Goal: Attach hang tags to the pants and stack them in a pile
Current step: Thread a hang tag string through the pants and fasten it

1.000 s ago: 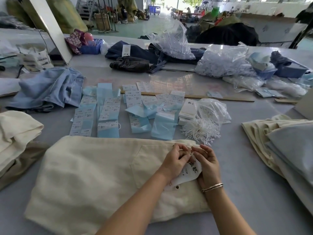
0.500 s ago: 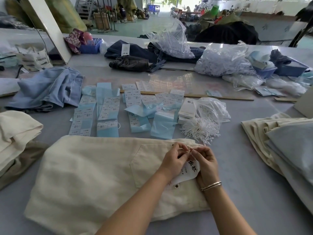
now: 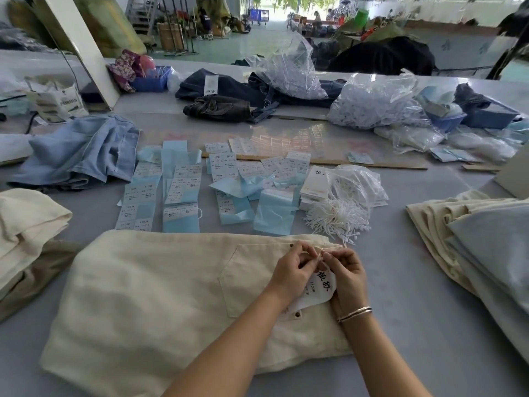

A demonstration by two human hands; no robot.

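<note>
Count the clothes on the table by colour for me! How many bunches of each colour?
Cream: 3, the pants under the left hand and right hand, a pile at left, a pile at right
Light blue: 1, a heap
Dark: 2, jeans, a bundle
Total: 6

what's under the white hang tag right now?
The white hang tag lies on the cream pants, beside the back pocket, with a brown button showing below it. Left hand and right hand cover its top edge and string, so the attachment point is hidden.
</note>
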